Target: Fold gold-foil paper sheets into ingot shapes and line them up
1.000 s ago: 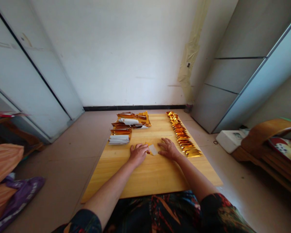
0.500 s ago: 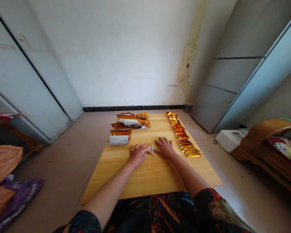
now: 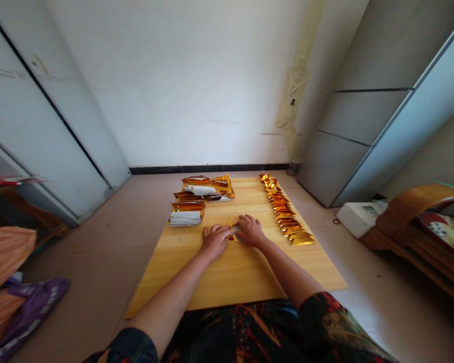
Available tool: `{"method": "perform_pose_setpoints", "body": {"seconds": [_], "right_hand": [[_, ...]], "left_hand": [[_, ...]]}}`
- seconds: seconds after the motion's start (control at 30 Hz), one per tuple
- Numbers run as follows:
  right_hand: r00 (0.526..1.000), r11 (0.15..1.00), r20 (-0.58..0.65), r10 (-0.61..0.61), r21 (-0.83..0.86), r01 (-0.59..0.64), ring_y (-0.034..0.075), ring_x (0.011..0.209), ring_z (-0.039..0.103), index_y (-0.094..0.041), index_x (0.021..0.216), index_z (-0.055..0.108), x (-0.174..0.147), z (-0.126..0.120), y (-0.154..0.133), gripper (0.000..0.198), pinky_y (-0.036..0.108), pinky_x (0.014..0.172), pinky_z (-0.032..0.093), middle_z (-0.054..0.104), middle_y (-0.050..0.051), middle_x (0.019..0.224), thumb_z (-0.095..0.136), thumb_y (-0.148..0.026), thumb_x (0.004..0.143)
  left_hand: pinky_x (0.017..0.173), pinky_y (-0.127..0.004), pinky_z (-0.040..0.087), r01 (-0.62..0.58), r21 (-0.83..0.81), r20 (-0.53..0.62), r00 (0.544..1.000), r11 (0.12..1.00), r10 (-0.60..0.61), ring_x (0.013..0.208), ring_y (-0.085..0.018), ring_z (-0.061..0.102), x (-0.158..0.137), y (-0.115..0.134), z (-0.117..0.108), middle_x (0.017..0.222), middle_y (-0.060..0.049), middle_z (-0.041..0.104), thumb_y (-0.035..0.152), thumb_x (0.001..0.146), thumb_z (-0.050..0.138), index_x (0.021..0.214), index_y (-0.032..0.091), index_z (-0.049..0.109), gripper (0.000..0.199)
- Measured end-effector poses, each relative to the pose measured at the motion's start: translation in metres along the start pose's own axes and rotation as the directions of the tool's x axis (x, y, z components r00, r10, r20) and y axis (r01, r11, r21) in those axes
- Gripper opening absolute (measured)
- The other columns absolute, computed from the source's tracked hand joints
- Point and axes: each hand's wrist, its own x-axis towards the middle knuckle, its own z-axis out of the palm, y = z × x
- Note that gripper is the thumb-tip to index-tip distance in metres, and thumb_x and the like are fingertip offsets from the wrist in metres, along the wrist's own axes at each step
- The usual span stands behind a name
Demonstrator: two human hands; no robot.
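A small gold foil wrapper [image 3: 232, 232] with a pale side showing lies flat near the middle of the wooden table [image 3: 234, 282]. My left hand [image 3: 214, 240] lies palm down on its left side, fingertips pressing the wrapper's edge. From the right, my right hand [image 3: 250, 231] rests over the pale part with its fingers stretched out. Between them the hands cover much of the wrapper, so its full shape is hidden.
Along the table's right edge runs an overlapping row of folded gold foil packets [image 3: 285, 214]. At the back left lie stacks of brown-gold wrappers [image 3: 188, 205] and a bundle with its white side up [image 3: 185, 218]. A white box [image 3: 357, 219] stands on the right.
My right hand has slid left onto the pale part of the wrapper, and its fingers have drawn closer together. My left hand has stayed in place.
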Motion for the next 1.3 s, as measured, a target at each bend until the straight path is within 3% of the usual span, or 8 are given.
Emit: {"method": "perform_pose_setpoints", "body": {"seconds": [0.13, 0.43, 0.53, 0.6, 0.73, 0.83, 0.93, 1.3], "right_hand": [[0.993, 0.993, -0.018, 0.117, 0.015, -0.117, 0.024, 0.115, 0.047, -0.023, 0.102, 0.063, 0.015, -0.003, -0.015, 0.026, 0.038, 0.09, 0.038, 0.058, 0.007, 0.121, 0.048, -0.02, 0.082], [0.97, 0.969, 0.051, 0.237, 0.056, -0.24, 0.021, 0.087, 0.063, -0.018, 0.103, 0.06, 0.028, -0.01, -0.025, 0.024, 0.027, 0.069, 0.044, 0.068, 0.01, 0.097, 0.055, -0.024, 0.08], [0.986, 0.961, 0.082, 0.147, 0.223, -0.162, 0.015, 0.074, 0.062, -0.019, 0.107, 0.059, 0.019, -0.011, -0.009, 0.034, 0.022, 0.063, 0.044, 0.068, 0.003, 0.084, 0.053, -0.013, 0.075], [0.983, 0.92, 0.181, 0.003, 0.385, -0.074, 0.011, 0.061, 0.06, -0.02, 0.11, 0.058, 0.011, -0.012, 0.006, 0.042, 0.019, 0.058, 0.043, 0.066, -0.002, 0.073, 0.048, -0.007, 0.072], [0.967, 0.894, 0.135, -0.216, 0.425, 0.14, 0.013, 0.077, 0.063, -0.019, 0.097, 0.067, -0.003, -0.012, 0.029, 0.037, 0.024, 0.073, 0.048, 0.069, -0.001, 0.087, 0.048, -0.005, 0.07], [0.971, 0.931, 0.031, -0.238, 0.291, 0.219, 0.015, 0.088, 0.063, -0.019, 0.095, 0.07, -0.005, -0.009, 0.033, 0.033, 0.027, 0.083, 0.047, 0.07, 0.002, 0.096, 0.048, -0.006, 0.074], [0.966, 0.939, 0.02, -0.257, 0.244, 0.245, 0.016, 0.088, 0.063, -0.019, 0.097, 0.071, -0.005, -0.006, 0.032, 0.031, 0.026, 0.082, 0.047, 0.069, 0.004, 0.096, 0.054, -0.008, 0.073], [0.97, 0.871, 0.105, -0.218, 0.47, 0.145, 0.015, 0.084, 0.062, -0.02, 0.087, 0.073, -0.001, -0.011, 0.035, 0.02, 0.023, 0.078, 0.047, 0.069, 0.001, 0.09, 0.061, -0.018, 0.071]], "left_hand": [[0.102, -0.058, 0.02, 0.009, 0.001, -0.003, 1.0, 1.0, -0.009, 0.125, -0.023, 0.038, 0.0, -0.002, 0.002, 0.133, 0.008, 0.054, 0.013, 0.082, 0.044, 0.095, 0.035, 0.064, 0.032], [0.101, -0.06, 0.018, 0.009, -0.015, -0.01, 1.0, 1.0, -0.009, 0.125, -0.024, 0.038, 0.0, -0.003, 0.006, 0.135, 0.007, 0.052, 0.015, 0.084, 0.042, 0.096, 0.035, 0.064, 0.032], [0.102, -0.059, 0.018, 0.013, -0.014, -0.004, 1.0, 1.0, -0.013, 0.125, -0.024, 0.038, 0.001, -0.002, 0.006, 0.134, 0.008, 0.052, 0.015, 0.084, 0.043, 0.096, 0.036, 0.063, 0.032], [0.103, -0.059, 0.017, 0.01, -0.012, 0.006, 1.0, 1.0, -0.01, 0.125, -0.023, 0.038, 0.001, -0.001, 0.004, 0.135, 0.009, 0.052, 0.015, 0.083, 0.043, 0.097, 0.037, 0.063, 0.033], [0.103, -0.058, 0.018, 0.008, -0.01, 0.033, 0.999, 1.0, -0.008, 0.126, -0.023, 0.037, 0.001, 0.0, 0.0, 0.136, 0.01, 0.05, 0.015, 0.082, 0.044, 0.098, 0.038, 0.063, 0.034], [0.102, -0.06, 0.018, 0.014, -0.008, 0.045, 0.999, 1.0, -0.013, 0.127, -0.025, 0.037, 0.0, 0.001, -0.003, 0.137, 0.008, 0.05, 0.017, 0.084, 0.043, 0.098, 0.037, 0.064, 0.032], [0.101, -0.062, 0.018, 0.002, 0.0, 0.065, 0.998, 1.0, -0.002, 0.128, -0.026, 0.036, 0.0, 0.001, -0.005, 0.138, 0.008, 0.049, 0.018, 0.085, 0.041, 0.1, 0.038, 0.063, 0.034], [0.101, -0.066, 0.014, -0.05, 0.014, 0.177, 0.983, 0.999, 0.046, 0.134, -0.029, 0.03, 0.0, -0.006, -0.01, 0.143, 0.007, 0.042, 0.025, 0.088, 0.042, 0.107, 0.049, 0.061, 0.036]]}}
